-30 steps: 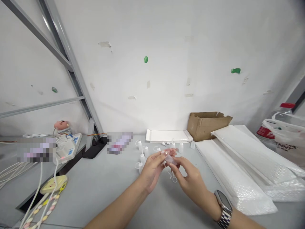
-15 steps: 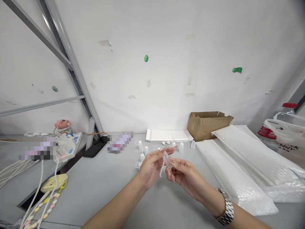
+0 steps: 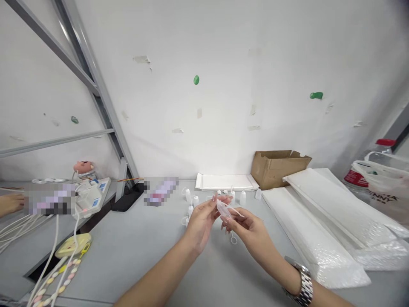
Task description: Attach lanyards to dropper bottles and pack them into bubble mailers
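Between my two hands, above the grey table (image 3: 128,251), is a small translucent bottle (image 3: 224,211), tilted. My left hand (image 3: 202,219) pinches its upper end with thumb and fingers. The fingers of my right hand (image 3: 244,226) are wrapped round its lower part. A thin white strap (image 3: 234,209) runs from the top end across my right fingers, and a small white ring (image 3: 234,240) hangs below that hand. Several small white bottles stand behind and left of my hands, among them one bottle (image 3: 188,195) at the back and another (image 3: 243,198) to the right.
A cardboard box (image 3: 279,168) and a flat white package (image 3: 226,182) lie by the wall. Bubble mailers (image 3: 319,238) cover the right side. At left are a power strip (image 3: 91,200), cables, a yellow case (image 3: 73,246) and another person's hand (image 3: 12,204).
The strap has swung from hanging below the bottle to lying over my right hand, and the ring now shows. My fingers have shifted on the bottle. Another person's hand has appeared at far left.
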A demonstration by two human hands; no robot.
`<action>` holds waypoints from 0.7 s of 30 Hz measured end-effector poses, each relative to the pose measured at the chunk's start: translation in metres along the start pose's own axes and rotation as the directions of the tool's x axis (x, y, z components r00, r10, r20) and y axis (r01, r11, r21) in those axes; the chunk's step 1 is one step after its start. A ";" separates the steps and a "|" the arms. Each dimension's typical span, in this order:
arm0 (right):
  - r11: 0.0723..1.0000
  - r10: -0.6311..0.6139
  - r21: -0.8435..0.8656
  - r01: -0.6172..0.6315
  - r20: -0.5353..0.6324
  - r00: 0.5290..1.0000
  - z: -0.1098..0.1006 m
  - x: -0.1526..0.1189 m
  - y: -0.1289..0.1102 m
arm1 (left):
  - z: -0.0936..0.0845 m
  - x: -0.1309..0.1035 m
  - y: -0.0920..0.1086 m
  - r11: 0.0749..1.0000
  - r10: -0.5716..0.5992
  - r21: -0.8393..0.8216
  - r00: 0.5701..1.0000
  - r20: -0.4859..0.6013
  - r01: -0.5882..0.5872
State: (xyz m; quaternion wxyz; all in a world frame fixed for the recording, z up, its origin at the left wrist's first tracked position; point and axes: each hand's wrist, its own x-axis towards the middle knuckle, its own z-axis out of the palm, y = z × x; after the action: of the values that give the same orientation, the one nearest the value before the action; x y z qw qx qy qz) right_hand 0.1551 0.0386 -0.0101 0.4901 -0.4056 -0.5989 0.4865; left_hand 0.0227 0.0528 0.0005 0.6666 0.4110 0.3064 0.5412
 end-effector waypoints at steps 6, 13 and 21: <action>0.998 -0.068 0.016 0.068 -0.024 0.997 0.000 -0.004 0.004 | 0.005 -0.004 -0.005 0.999 -0.039 -0.003 0.998 0.047 0.039; 0.992 -0.014 0.123 0.007 0.054 0.998 -0.003 0.000 0.001 | 0.002 -0.003 -0.005 0.996 -0.022 0.090 0.994 0.104 0.013; 0.973 -0.002 0.230 -0.024 0.110 0.994 -0.006 0.003 0.007 | 0.001 0.001 -0.005 0.992 0.021 -0.121 1.000 -0.022 -0.024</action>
State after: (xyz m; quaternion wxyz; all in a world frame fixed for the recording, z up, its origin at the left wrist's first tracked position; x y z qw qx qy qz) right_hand 0.1606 0.0441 -0.0158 0.4978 -0.3218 -0.5619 0.5770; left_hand 0.0257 0.0531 -0.0033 0.6810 0.3675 0.2751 0.5705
